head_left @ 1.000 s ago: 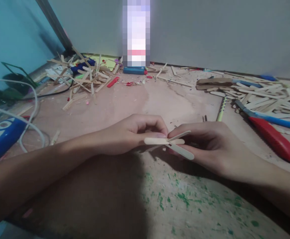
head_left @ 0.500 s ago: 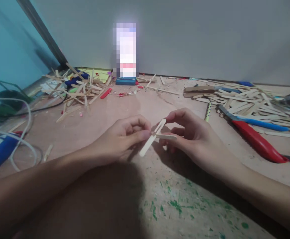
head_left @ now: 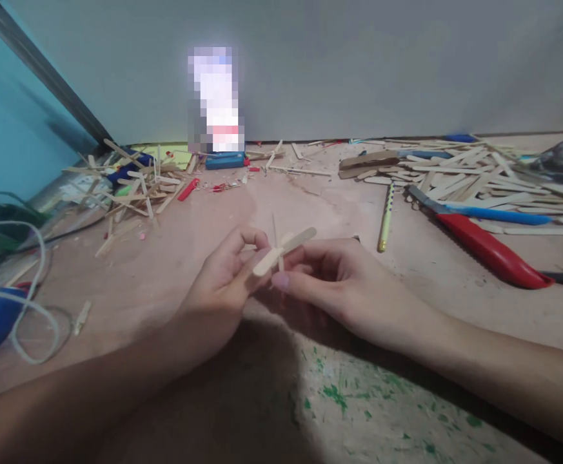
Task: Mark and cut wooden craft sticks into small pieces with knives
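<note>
Several pale popsicle sticks point(head_left: 293, 243), crossed at one joint, are held up over the table between both hands. My left hand point(head_left: 230, 267) is closed, its thumb and forefinger around the joint from the left side. My right hand point(head_left: 334, 277) pinches the piece from the right, its thumb low near the crossing and the other fingers behind. One stick points up and right, while a thin one stands nearly upright behind it. Where exactly the fingers touch the sticks is partly hidden.
At right lie a heap of popsicle sticks point(head_left: 474, 171), pliers with red and blue handles point(head_left: 494, 251) and a patterned pencil point(head_left: 386, 219). A pile of joined sticks point(head_left: 138, 187) is at back left. A blurred phone point(head_left: 220, 96) stands on a blue base. A white cable point(head_left: 44, 258) loops at left.
The stick piece has turned, so its long stick lies flatter. My right hand has moved from the upper end down to the crossing. The camera view has shifted right.
</note>
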{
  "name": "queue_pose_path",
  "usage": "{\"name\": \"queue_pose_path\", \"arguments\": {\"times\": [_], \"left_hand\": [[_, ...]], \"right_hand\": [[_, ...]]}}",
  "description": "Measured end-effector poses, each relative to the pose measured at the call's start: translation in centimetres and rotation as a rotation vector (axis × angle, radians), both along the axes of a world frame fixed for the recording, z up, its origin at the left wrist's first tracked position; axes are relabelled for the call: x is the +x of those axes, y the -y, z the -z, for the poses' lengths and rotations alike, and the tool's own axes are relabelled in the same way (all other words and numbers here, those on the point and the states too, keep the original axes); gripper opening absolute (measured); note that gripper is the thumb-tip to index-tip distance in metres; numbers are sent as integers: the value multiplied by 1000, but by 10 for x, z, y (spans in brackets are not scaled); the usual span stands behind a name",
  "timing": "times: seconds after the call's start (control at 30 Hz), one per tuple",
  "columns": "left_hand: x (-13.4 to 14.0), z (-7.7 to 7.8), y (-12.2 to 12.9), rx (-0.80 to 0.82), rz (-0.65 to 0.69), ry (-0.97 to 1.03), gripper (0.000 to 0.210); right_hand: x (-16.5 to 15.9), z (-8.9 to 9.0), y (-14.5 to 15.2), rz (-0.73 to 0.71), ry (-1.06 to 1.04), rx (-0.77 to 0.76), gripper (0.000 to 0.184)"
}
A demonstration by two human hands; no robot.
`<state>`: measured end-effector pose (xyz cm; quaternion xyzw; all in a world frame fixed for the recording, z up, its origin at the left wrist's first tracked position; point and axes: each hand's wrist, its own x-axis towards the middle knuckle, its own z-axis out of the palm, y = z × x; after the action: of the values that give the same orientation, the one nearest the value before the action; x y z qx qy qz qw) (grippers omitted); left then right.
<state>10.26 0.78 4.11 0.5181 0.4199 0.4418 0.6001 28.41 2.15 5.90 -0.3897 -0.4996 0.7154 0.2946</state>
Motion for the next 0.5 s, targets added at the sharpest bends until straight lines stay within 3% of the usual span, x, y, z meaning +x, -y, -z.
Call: {"name": "queue_pose_path", "arguments": {"times": [0.17,0.27,0.37,0.5], "left_hand": [[-2,-1,-2,29,-3,-113,13],[-6,-1,-2,38,29,-217,10],[-9,-1,0,61,46,-285,26],[-8,-2,4,60,21,-272,27]], "right_hand": [[1,1,-1,27,92,247,13],[4,1,-1,-5,78,313,24],[5,-1,-3,-38,53,233,33],[3,-6,-5,-66,39,50,34]]}}
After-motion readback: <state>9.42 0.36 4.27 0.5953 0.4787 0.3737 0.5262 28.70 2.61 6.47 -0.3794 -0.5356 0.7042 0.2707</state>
